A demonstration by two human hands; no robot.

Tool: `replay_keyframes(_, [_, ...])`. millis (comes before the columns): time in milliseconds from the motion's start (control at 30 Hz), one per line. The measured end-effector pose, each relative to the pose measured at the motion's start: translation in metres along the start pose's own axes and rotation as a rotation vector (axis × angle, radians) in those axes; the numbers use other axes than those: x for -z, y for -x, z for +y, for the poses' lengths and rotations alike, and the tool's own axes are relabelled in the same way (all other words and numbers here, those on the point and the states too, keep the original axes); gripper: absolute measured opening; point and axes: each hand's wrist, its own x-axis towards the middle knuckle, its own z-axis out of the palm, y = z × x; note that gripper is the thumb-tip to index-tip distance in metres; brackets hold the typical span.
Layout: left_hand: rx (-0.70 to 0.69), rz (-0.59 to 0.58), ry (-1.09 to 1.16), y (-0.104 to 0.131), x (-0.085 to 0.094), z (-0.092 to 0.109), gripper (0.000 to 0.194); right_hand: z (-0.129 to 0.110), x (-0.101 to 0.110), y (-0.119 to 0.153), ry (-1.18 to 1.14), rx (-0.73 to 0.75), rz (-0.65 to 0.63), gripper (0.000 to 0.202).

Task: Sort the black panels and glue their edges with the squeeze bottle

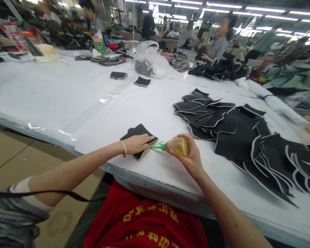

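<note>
My left hand [137,144] lies with its fingers stretched flat across a black leather-like piece [139,130], holding it against the table. A light underside of the piece shows below my fingers, near the table's front edge. In my right hand [192,158] is a squeeze bottle [181,146] of amber liquid, tipped sideways, with a green nozzle [158,147] pointing left. The nozzle's tip is at the piece's right edge, close to my left fingertips; whether it touches, I cannot tell. My right fingers wrap around the bottle.
A spread pile of black pieces [227,127] covers the right side of the white table [93,103]. Two small black pieces [142,81] and a clear plastic bag [150,62] lie farther back. Several people sit or stand at the far tables.
</note>
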Motion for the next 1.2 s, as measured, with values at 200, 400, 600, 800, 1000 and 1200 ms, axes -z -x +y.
replay_keyframes(200, [0.021,-0.006,-0.004,0.000,0.002,0.003,0.053,0.003,0.010,-0.008,0.160,0.129,0.039,0.044])
replay_keyframes(400, [0.009,-0.001,0.004,-0.001,0.002,0.002,0.053,-0.002,0.007,-0.004,0.238,0.256,0.012,0.042])
replay_keyframes(600, [0.028,-0.026,0.008,0.000,0.003,0.005,0.054,-0.005,0.005,0.001,0.278,0.298,-0.018,0.043])
replay_keyframes(800, [0.046,-0.026,0.004,0.000,0.005,0.006,0.055,-0.005,0.002,0.004,0.315,0.322,0.027,0.044])
replay_keyframes(1000, [0.026,-0.017,0.000,0.000,0.003,0.005,0.055,-0.006,-0.001,0.007,0.281,0.207,0.116,0.042])
replay_keyframes(1200, [0.027,-0.009,0.015,-0.001,0.002,0.004,0.055,-0.002,-0.004,0.007,0.320,0.272,0.138,0.042])
